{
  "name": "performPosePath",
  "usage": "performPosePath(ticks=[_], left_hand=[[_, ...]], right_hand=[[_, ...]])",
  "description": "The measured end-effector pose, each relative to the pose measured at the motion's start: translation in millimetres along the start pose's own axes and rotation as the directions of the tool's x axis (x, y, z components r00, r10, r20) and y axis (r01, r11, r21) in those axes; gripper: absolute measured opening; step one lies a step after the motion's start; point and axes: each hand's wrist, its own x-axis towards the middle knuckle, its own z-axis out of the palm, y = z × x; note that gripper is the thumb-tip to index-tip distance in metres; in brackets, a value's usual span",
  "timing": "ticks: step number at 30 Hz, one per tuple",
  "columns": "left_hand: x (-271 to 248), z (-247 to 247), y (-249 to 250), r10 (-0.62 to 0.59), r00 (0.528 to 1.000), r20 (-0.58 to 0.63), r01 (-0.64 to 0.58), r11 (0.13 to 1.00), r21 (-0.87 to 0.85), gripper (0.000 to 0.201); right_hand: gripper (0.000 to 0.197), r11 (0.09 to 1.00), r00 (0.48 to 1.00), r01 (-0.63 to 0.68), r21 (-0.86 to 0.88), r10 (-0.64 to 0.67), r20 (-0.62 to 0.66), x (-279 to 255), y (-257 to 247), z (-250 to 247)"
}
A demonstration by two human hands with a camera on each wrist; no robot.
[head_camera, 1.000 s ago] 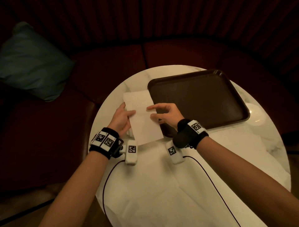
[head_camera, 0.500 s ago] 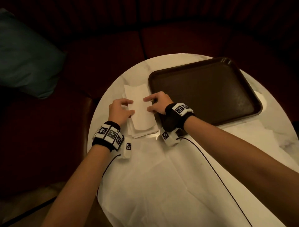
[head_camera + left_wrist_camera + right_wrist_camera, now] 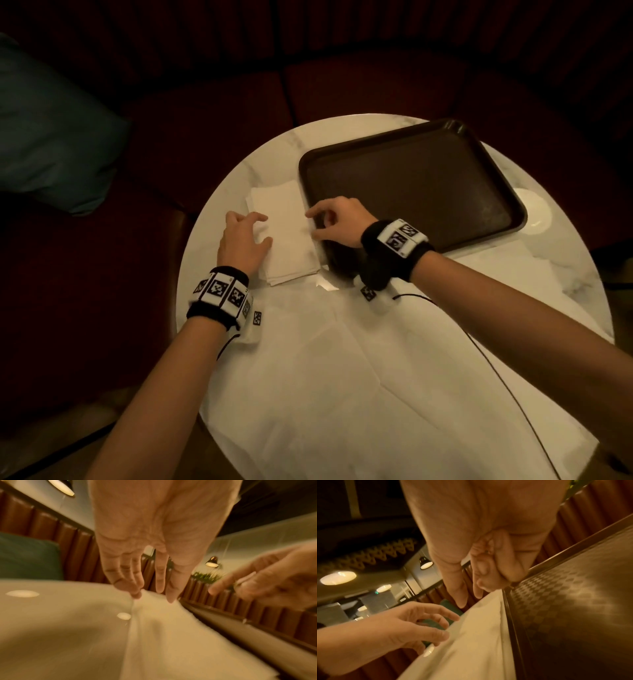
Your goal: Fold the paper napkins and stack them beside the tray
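Observation:
A stack of folded white napkins (image 3: 287,233) lies on the round marble table, right against the left rim of the dark brown tray (image 3: 411,185). My left hand (image 3: 255,229) rests straight fingertips on the stack's left edge; the left wrist view shows those fingertips (image 3: 169,597) on the paper (image 3: 163,635). My right hand (image 3: 313,224) touches the right edge with index finger and thumb, its other fingers curled in, as the right wrist view shows (image 3: 471,599). Neither hand grips the paper. Unfolded napkins (image 3: 342,394) lie spread near me.
A teal cushion (image 3: 51,137) sits on the dark red bench (image 3: 205,102) curving behind the table (image 3: 274,147). A small white round dish (image 3: 534,212) lies right of the tray. A black cable (image 3: 496,370) runs from my right wrist over the spread napkins.
The folded napkin that both hands held above the table a second ago now lies flat on the stack. Both hands have slid to its side edges.

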Motion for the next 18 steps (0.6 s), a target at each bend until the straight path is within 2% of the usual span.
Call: performPosePath(ticks=[2, 4, 7, 11, 14, 16, 18], left_hand=[[-26.0, -9.3, 9.4, 0.082, 0.995, 0.060, -0.082, 0.997, -0.012, 0.031], [-59.8, -12.9, 18.4, 0.140, 0.976, 0.167, -0.126, 0.988, -0.087, 0.022], [-114.3, -3.3, 31.7, 0.194, 0.934, 0.298, -0.181, 0.981, -0.072, 0.013], [-180.1, 30.5, 46.2, 0.229, 0.881, 0.413, -0.243, 0.970, -0.021, 0.012], [-225.2, 69.1, 57.7, 0.209, 0.862, 0.462, -0.242, 0.970, 0.014, 0.027], [-246.6, 94.7, 65.3, 0.191, 0.869, 0.457, -0.260, 0.961, 0.093, 0.041], [-260.3, 114.2, 70.6, 0.173, 0.895, 0.411, -0.264, 0.948, 0.178, 0.050]], right_hand=[[0.032, 1.000, 0.999, -0.005, 0.012, 0.004, 0.032, -35.6, 5.0, -6.2], [0.026, 0.999, 0.990, -0.032, -0.006, 0.033, 0.139, -72.3, 12.4, -7.7], [0.028, 0.993, 0.962, -0.106, -0.049, 0.115, 0.249, -121.7, 31.9, -5.0], [0.038, 0.951, 0.946, -0.180, -0.253, 0.237, 0.219, -182.7, 75.1, 6.1], [0.060, 0.910, 0.941, -0.229, -0.345, 0.298, 0.162, -221.3, 106.3, 21.7], [0.075, 0.899, 0.952, -0.229, -0.373, 0.287, 0.107, -240.1, 118.5, 32.3], [0.089, 0.904, 0.960, -0.218, -0.368, 0.266, 0.083, -253.0, 124.3, 42.7]])
